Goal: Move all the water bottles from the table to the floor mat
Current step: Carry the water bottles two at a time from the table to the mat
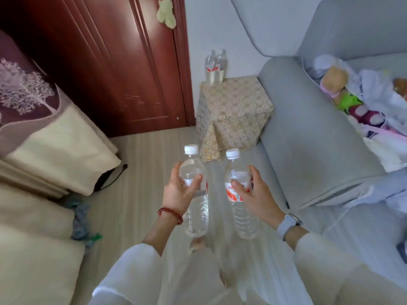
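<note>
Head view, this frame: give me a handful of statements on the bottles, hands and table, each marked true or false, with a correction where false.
1. Each hand holds one water bottle. True: the left hand grips the left bottle and the right hand grips the right bottle.
2. Both held bottles have lost their caps. False: each has a white cap on.
3. Bottles remain on the small table. True: the bottles on the table stand at its far edge by the wall.
4. The beaded bracelet is on the right wrist. False: the red bracelet is on the left; the right wrist wears a watch.
5. The held bottles lie flat on the floor. False: they are held upright in the air.
</note>
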`<state>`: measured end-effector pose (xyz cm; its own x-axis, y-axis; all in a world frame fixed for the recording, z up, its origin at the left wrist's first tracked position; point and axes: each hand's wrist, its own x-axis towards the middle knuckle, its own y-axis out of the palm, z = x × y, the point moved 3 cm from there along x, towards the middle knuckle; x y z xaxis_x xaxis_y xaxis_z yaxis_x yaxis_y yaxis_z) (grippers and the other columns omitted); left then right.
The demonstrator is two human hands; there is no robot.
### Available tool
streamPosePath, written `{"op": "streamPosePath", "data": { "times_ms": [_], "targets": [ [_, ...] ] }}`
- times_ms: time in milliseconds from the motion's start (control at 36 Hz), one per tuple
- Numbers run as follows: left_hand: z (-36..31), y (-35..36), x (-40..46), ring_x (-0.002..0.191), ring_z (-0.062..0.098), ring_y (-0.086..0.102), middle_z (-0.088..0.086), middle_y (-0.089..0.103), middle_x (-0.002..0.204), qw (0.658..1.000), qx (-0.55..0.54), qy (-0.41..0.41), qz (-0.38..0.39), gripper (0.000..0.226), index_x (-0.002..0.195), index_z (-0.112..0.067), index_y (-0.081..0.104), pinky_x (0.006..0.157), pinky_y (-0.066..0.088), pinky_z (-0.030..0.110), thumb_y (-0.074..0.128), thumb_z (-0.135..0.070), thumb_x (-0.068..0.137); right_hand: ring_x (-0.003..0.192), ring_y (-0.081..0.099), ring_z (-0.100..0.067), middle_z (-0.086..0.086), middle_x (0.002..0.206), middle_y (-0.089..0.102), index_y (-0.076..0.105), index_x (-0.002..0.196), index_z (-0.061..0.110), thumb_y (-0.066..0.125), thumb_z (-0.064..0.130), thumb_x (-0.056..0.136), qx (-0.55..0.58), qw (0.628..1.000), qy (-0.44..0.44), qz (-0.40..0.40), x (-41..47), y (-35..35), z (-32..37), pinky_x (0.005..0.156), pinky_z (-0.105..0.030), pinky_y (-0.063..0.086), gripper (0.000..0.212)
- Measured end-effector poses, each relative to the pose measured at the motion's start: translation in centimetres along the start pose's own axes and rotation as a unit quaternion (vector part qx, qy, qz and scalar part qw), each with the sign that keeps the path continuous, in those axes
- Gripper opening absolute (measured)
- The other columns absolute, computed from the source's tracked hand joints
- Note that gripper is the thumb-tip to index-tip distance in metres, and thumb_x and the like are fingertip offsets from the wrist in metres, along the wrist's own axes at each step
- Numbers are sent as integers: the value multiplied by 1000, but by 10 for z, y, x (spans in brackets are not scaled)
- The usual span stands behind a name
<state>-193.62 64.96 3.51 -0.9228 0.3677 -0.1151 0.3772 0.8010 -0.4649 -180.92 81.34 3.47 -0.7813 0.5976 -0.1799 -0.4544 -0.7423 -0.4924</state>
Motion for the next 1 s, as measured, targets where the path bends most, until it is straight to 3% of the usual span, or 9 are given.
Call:
{"op": "streamPosePath", "data": {
  "times_ms": [83,139,250,333,500,583,750,889,1000],
  "targets": [
    [-12,21,64,55,6,48,-5,44,63,1000,5,3,10,60,132,-22,36,57,40,18,63,-36,81,52,40,-7,-5,61,37,40,112,17,63,29,84,13,1000,1,-19,64,-11,0,56,-14,39,38],
    [-18,37,112,58,8,48,-4,45,65,1000,10,7,15,60,132,-22,36,61,40,25,64,-37,80,50,37,-5,1,60,34,40,110,22,62,30,84,17,999,3,-28,114,-18,0,55,-15,36,35],
    [-35,69,207,60,9,49,-6,46,65,1000,9,4,17,63,133,-19,35,63,39,26,63,-38,80,65,50,-27,-26,83,55,42,115,19,62,34,83,9,1000,7,-23,215,-31,7,69,-37,48,41],
    [-53,93,277,73,14,56,-5,53,77,1000,-5,-8,28,62,133,-20,35,73,39,25,64,-38,80,66,51,-29,-27,85,57,42,112,23,63,33,83,13,1000,14,-20,290,-43,15,70,-41,49,37],
    [-98,146,397,76,18,60,-1,63,86,998,-9,-5,62,57,124,-25,41,71,47,30,65,-44,76,78,59,-18,13,90,58,36,104,36,63,26,84,60,996,34,-56,411,-82,30,73,-18,48,35],
    [-114,177,447,84,23,62,1,65,98,997,-11,2,75,56,123,-24,41,74,48,30,69,-36,75,86,63,-24,8,92,58,31,112,34,61,31,85,55,995,55,-55,462,-100,27,77,-33,54,40],
    [-133,247,536,82,23,58,10,65,104,997,2,-12,79,67,128,-23,41,73,44,26,74,-33,71,88,57,-13,-1,109,53,28,128,15,64,27,83,49,995,76,-50,574,-127,-7,71,-15,42,59],
    [-131,308,608,89,13,54,-5,56,102,994,27,-68,79,76,132,-22,37,79,50,33,75,-37,69,107,47,-15,-1,121,44,30,129,13,72,31,75,29,995,88,-25,668,-138,-50,88,-24,38,71],
    [-117,357,654,104,20,54,3,56,119,994,19,-83,75,77,130,-17,39,88,50,38,80,-29,65,95,53,-12,2,108,50,37,120,13,75,32,71,6,995,103,-17,731,-141,-84,65,-6,38,65]
  ]
}}
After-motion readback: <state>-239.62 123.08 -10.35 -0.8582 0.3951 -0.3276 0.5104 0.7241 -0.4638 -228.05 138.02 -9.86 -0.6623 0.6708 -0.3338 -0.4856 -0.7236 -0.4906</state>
